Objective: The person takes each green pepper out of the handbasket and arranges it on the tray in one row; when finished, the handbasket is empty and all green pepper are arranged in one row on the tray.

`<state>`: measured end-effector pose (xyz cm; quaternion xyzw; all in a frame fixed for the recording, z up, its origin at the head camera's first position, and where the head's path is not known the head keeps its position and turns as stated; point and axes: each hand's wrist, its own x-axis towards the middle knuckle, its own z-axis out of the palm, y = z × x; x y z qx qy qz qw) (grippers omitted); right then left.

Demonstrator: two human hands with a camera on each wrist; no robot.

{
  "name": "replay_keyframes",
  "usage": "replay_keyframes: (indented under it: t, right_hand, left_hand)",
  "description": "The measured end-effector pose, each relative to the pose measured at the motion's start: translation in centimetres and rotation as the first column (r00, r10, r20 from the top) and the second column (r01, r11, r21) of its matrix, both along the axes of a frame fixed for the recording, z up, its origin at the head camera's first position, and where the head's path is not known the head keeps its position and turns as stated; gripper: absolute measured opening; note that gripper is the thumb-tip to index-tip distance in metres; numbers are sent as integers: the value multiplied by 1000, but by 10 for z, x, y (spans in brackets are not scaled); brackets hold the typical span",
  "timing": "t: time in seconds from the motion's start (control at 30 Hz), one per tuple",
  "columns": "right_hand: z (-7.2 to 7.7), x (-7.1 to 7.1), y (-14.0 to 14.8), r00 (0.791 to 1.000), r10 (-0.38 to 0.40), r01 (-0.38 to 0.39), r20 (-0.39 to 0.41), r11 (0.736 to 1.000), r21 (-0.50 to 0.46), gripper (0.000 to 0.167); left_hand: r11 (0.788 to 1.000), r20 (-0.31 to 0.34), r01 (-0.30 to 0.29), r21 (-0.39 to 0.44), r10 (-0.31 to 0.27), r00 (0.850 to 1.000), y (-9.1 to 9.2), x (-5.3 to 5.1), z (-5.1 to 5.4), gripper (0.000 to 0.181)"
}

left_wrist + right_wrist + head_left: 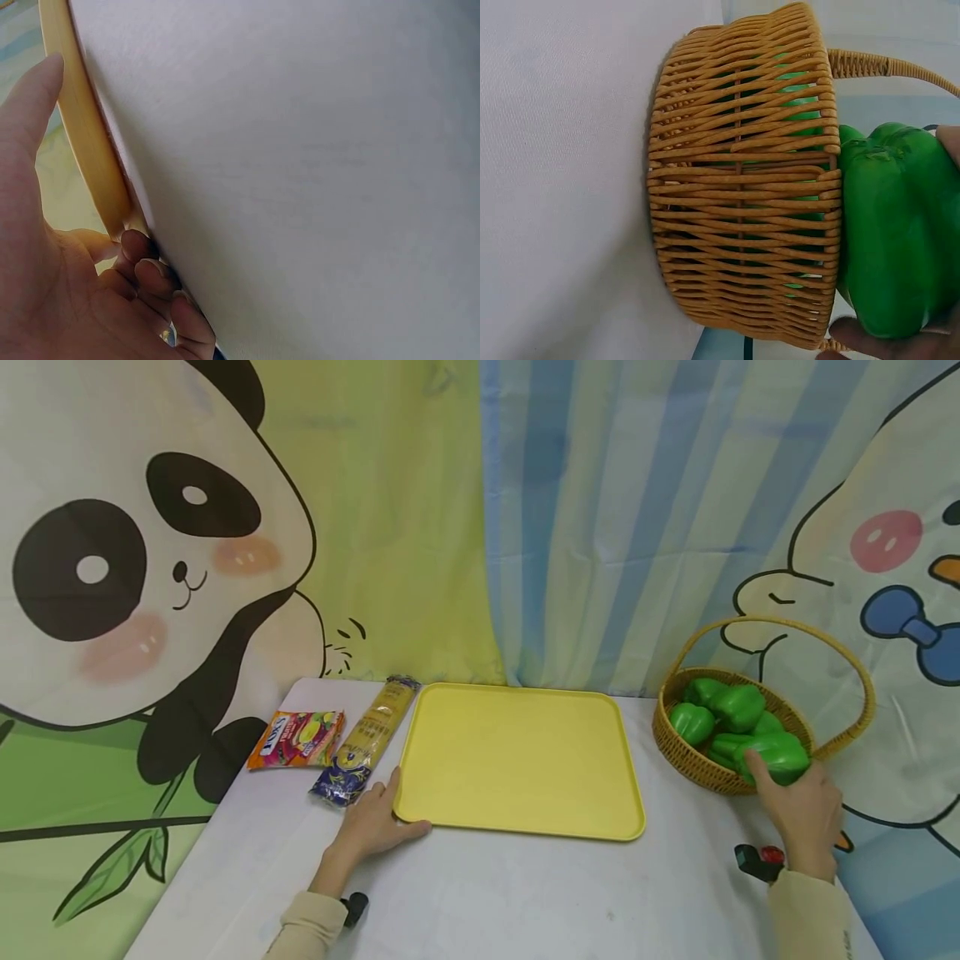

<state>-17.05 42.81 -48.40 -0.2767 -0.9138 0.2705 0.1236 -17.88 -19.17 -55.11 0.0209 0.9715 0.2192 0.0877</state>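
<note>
The yellow tray (521,760) lies flat on the white table. At its near left corner my left hand (372,822) touches the rim, thumb along the front edge and fingers at the left side; in the left wrist view the hand (52,277) is against the tray's edge (90,135). My right hand (802,814) grips a green pepper (776,758) at the near side of the wicker basket (701,768). From the right wrist, that pepper (892,232) shows at the basket's rim, fingers (900,346) around its end. Several other green peppers (738,707) lie in the basket.
Left of the tray lie a long yellow and blue packet (375,727) and an orange and pink packet (302,737). The basket's tall handle (862,677) arches over its right side. A printed curtain (570,527) hangs behind the table.
</note>
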Motion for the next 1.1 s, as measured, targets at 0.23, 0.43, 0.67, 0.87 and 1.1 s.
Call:
replay_keyframes:
  t: [0.23, 0.43, 0.67, 0.87, 1.1]
  right_hand:
    - [3, 2, -5, 1000, 23, -23, -6, 1000, 2, 108]
    - [8, 2, -16, 996, 50, -51, -78, 999, -9, 105]
    - [8, -4, -40, 965, 132, -123, -227, 991, 53, 97]
    - [5, -9, -72, 913, 305, -288, -272, 952, 101, 97]
    - [-14, -19, -106, 830, 507, -498, -233, 862, 100, 97]
  left_hand:
    - [1000, -6, 7, -5, -7, 1000, 0, 0, 0, 127]
    - [1000, -9, 9, -9, -9, 1000, 0, -1, -1, 127]
    - [1000, -16, 15, -15, -15, 1000, -1, -1, 1, 127]
    - [1000, -17, 16, -21, -16, 1000, -1, -1, 4, 126]
    - [1000, -13, 14, -22, -15, 1000, 0, 0, 3, 126]
